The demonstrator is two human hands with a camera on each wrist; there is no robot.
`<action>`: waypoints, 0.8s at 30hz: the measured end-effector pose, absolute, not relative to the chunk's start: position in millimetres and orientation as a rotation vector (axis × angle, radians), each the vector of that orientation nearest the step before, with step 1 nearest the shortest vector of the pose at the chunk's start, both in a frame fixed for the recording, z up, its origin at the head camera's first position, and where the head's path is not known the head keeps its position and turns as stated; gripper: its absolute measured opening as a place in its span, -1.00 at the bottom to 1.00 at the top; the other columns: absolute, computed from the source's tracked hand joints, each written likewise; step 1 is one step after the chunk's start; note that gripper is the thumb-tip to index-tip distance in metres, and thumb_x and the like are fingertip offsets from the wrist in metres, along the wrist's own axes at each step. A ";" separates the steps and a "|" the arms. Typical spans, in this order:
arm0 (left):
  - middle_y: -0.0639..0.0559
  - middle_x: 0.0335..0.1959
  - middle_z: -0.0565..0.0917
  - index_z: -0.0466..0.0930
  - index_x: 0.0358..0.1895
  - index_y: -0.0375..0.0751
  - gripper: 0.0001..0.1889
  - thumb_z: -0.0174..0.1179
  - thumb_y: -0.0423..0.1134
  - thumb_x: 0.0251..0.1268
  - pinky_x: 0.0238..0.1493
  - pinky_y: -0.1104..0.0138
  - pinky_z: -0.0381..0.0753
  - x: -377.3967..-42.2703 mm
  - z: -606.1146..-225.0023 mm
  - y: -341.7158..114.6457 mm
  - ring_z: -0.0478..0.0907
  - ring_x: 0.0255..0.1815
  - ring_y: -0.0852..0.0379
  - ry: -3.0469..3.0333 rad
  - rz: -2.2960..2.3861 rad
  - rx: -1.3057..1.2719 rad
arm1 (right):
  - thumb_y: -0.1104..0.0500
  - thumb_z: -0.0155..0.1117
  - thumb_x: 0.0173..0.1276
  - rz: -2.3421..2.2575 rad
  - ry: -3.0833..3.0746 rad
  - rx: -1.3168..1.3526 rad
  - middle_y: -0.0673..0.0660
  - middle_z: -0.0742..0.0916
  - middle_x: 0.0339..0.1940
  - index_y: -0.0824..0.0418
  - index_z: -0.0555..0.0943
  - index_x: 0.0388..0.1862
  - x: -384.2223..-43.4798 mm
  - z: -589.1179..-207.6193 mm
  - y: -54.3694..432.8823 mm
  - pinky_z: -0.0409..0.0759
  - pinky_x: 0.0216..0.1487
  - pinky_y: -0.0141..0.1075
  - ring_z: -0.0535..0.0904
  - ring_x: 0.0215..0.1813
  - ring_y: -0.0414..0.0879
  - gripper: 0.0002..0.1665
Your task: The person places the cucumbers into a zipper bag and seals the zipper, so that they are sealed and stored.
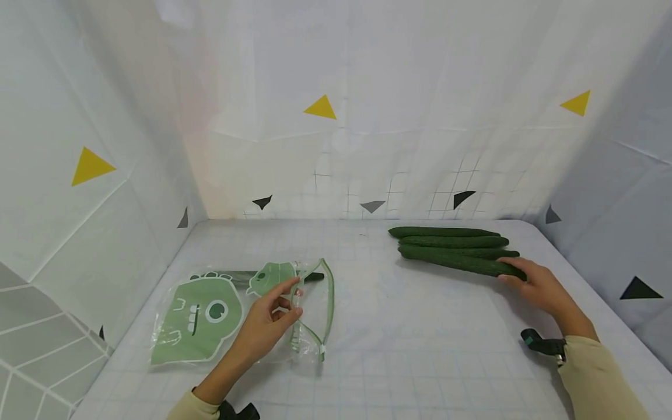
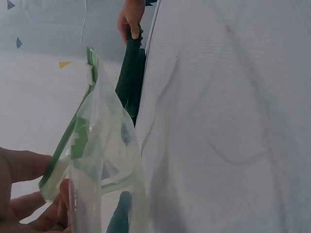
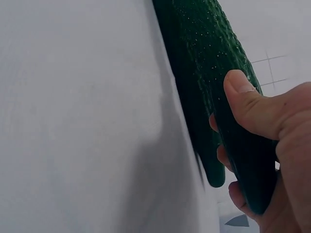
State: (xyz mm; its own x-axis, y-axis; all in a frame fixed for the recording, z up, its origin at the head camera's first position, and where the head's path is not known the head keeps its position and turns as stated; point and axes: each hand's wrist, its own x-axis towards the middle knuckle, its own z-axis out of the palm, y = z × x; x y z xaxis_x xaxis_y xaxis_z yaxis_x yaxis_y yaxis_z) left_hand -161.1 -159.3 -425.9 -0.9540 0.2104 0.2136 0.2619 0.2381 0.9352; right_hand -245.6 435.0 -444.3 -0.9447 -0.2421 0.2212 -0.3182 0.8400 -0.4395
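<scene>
On the left lies a clear plastic zip bag (image 1: 189,332) printed with a green one-eyed monster. Its green-edged mouth (image 1: 330,303) stands parted, in a loop. My left hand (image 1: 262,326) pinches one edge of that mouth between thumb and fingers. Inside the bag is a cucumber (image 1: 314,277), its dark end showing at the mouth and its middle behind the print. At the right, my right hand (image 1: 538,286) grips the near end of a cucumber (image 3: 233,126), thumb on top and fingers curled beneath. That cucumber's far end overlaps the others in the head view.
Several more cucumbers (image 1: 451,241) lie side by side at the back right of the white table (image 1: 394,361). White sheets (image 1: 420,76) with yellow, grey and black triangles stand around the back and sides.
</scene>
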 end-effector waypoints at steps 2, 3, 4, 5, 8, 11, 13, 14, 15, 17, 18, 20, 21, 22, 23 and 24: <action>-0.04 0.11 0.66 0.44 0.51 -0.21 -0.37 0.33 -0.47 0.39 -0.20 0.36 0.61 -161.2 -425.7 -159.3 0.61 -0.10 0.03 -2.437 -1.858 -0.462 | 0.12 0.32 0.56 0.729 -2.861 0.426 0.61 0.52 0.29 0.44 0.49 0.35 -245.9 -440.5 433.2 0.34 0.13 0.47 0.35 0.29 0.63 -0.44; -0.04 0.11 0.66 0.43 0.51 -0.20 -0.37 0.33 -0.47 0.39 -0.19 0.36 0.61 -161.2 -425.6 -159.3 0.61 -0.10 0.03 -2.438 -1.858 -0.462 | 0.11 0.32 0.56 0.729 -2.862 0.422 0.62 0.51 0.29 0.43 0.49 0.36 -245.8 -438.1 431.9 0.34 0.14 0.47 0.35 0.30 0.63 -0.44; -0.04 0.11 0.66 0.43 0.51 -0.21 -0.37 0.33 -0.47 0.39 -0.19 0.36 0.62 -161.3 -425.7 -159.4 0.61 -0.10 0.02 -2.436 -1.860 -0.465 | 0.11 0.32 0.57 0.727 -2.858 0.421 0.62 0.51 0.29 0.44 0.49 0.36 -245.5 -435.6 430.4 0.34 0.13 0.47 0.35 0.30 0.63 -0.44; -0.04 0.12 0.66 0.43 0.51 -0.21 -0.37 0.33 -0.47 0.39 -0.18 0.36 0.62 -161.3 -425.7 -159.4 0.61 -0.09 0.02 -2.435 -1.863 -0.467 | 0.10 0.32 0.57 0.724 -2.854 0.418 0.61 0.51 0.29 0.43 0.49 0.36 -245.1 -433.2 429.1 0.34 0.14 0.47 0.35 0.30 0.62 -0.44; -0.05 0.13 0.66 0.42 0.51 -0.22 -0.37 0.33 -0.47 0.40 -0.17 0.36 0.62 -161.4 -426.0 -159.6 0.61 -0.09 0.02 -2.428 -1.873 -0.477 | 0.12 0.32 0.57 0.714 -2.847 0.422 0.60 0.52 0.29 0.44 0.49 0.35 -243.6 -426.8 424.7 0.35 0.13 0.46 0.36 0.30 0.60 -0.45; -0.10 0.13 0.65 0.41 0.52 -0.22 -0.36 0.33 -0.45 0.41 -0.16 0.36 0.63 -161.1 -426.0 -160.1 0.62 -0.09 0.01 -2.425 -1.885 -0.484 | 0.14 0.31 0.57 0.706 -2.843 0.428 0.59 0.51 0.30 0.44 0.48 0.36 -241.3 -421.0 419.2 0.37 0.11 0.45 0.37 0.29 0.59 -0.46; -0.16 0.12 0.62 0.40 0.53 -0.21 -0.36 0.34 -0.43 0.41 -0.17 0.36 0.63 -160.9 -426.0 -160.4 0.62 -0.10 0.00 -2.422 -1.890 -0.489 | 0.14 0.30 0.58 0.714 -2.842 0.428 0.60 0.50 0.31 0.45 0.47 0.36 -239.6 -417.2 415.2 0.37 0.10 0.46 0.36 0.29 0.60 -0.45; -0.19 0.12 0.61 0.40 0.53 -0.20 -0.35 0.34 -0.42 0.41 -0.16 0.35 0.63 -160.9 -425.9 -160.4 0.62 -0.10 0.00 -2.421 -1.890 -0.487 | 0.14 0.29 0.58 0.715 -2.841 0.427 0.60 0.49 0.31 0.46 0.46 0.37 -238.8 -415.4 413.3 0.38 0.09 0.45 0.36 0.29 0.60 -0.45; -0.21 0.12 0.59 0.39 0.54 -0.19 -0.34 0.35 -0.42 0.40 -0.15 0.35 0.64 -160.8 -425.7 -160.4 0.63 -0.09 -0.01 -2.424 -1.886 -0.478 | 0.14 0.28 0.59 0.716 -2.840 0.422 0.60 0.49 0.32 0.46 0.46 0.37 -238.1 -413.7 411.4 0.38 0.09 0.45 0.36 0.29 0.60 -0.45; -0.24 0.11 0.57 0.37 0.55 -0.18 -0.32 0.37 -0.40 0.39 -0.13 0.34 0.64 -160.6 -425.8 -160.1 0.63 -0.09 -0.01 -2.425 -1.882 -0.457 | 0.13 0.28 0.59 0.729 -2.843 0.409 0.60 0.49 0.32 0.47 0.45 0.38 -236.4 -410.9 407.7 0.38 0.09 0.45 0.36 0.29 0.60 -0.44; -0.23 0.12 0.58 0.37 0.55 -0.18 -0.31 0.38 -0.40 0.38 -0.12 0.33 0.65 -160.6 -425.8 -159.9 0.63 -0.09 -0.01 -2.422 -1.880 -0.440 | 0.13 0.29 0.59 0.726 -2.845 0.403 0.60 0.49 0.32 0.47 0.46 0.38 -235.8 -410.1 405.9 0.39 0.08 0.45 0.37 0.28 0.59 -0.44; -0.21 0.12 0.60 0.35 0.55 -0.18 -0.28 0.41 -0.40 0.35 -0.09 0.32 0.66 -160.5 -425.7 -159.5 0.62 -0.08 -0.02 -2.415 -1.882 -0.408 | 0.13 0.29 0.58 0.726 -2.851 0.395 0.60 0.50 0.32 0.47 0.46 0.37 -234.8 -409.0 402.7 0.40 0.09 0.45 0.39 0.28 0.58 -0.43; -0.20 0.11 0.61 0.35 0.54 -0.18 -0.27 0.42 -0.40 0.34 -0.09 0.31 0.66 -160.3 -425.8 -159.3 0.62 -0.08 -0.02 -2.409 -1.885 -0.399 | 0.14 0.30 0.57 0.727 -2.851 0.393 0.60 0.50 0.31 0.48 0.47 0.37 -234.4 -408.7 401.3 0.40 0.09 0.45 0.40 0.27 0.58 -0.44; -0.20 0.10 0.62 0.36 0.53 -0.19 -0.28 0.43 -0.39 0.33 -0.09 0.31 0.66 -160.4 -426.0 -159.1 0.62 -0.08 -0.02 -2.401 -1.890 -0.394 | 0.15 0.31 0.57 0.729 -2.853 0.393 0.60 0.51 0.31 0.48 0.47 0.37 -234.0 -408.4 399.9 0.41 0.09 0.45 0.40 0.27 0.57 -0.44; -0.21 0.10 0.64 0.38 0.52 -0.20 -0.29 0.44 -0.39 0.32 -0.10 0.31 0.66 -160.5 -426.4 -159.0 0.63 -0.08 -0.02 -2.392 -1.895 -0.392 | 0.15 0.31 0.57 0.727 -2.851 0.397 0.60 0.51 0.31 0.48 0.47 0.36 -233.8 -408.2 399.0 0.41 0.08 0.45 0.41 0.26 0.57 -0.44; -0.21 0.10 0.65 0.40 0.51 -0.20 -0.30 0.44 -0.39 0.32 -0.11 0.32 0.66 -160.8 -426.6 -158.8 0.63 -0.08 -0.02 -2.385 -1.890 -0.394 | 0.16 0.31 0.56 0.724 -2.851 0.400 0.60 0.51 0.30 0.47 0.47 0.36 -233.7 -408.0 398.2 0.41 0.09 0.45 0.41 0.26 0.57 -0.44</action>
State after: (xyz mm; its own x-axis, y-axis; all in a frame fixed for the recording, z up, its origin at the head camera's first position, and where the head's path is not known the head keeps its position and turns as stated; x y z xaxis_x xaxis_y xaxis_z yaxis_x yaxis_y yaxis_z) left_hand -160.8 -158.8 -426.6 -0.9644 0.1548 0.2146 0.2443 0.2094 0.9468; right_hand -233.7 398.2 -408.0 -0.9491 -0.2148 0.2304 -0.2987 0.8459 -0.4419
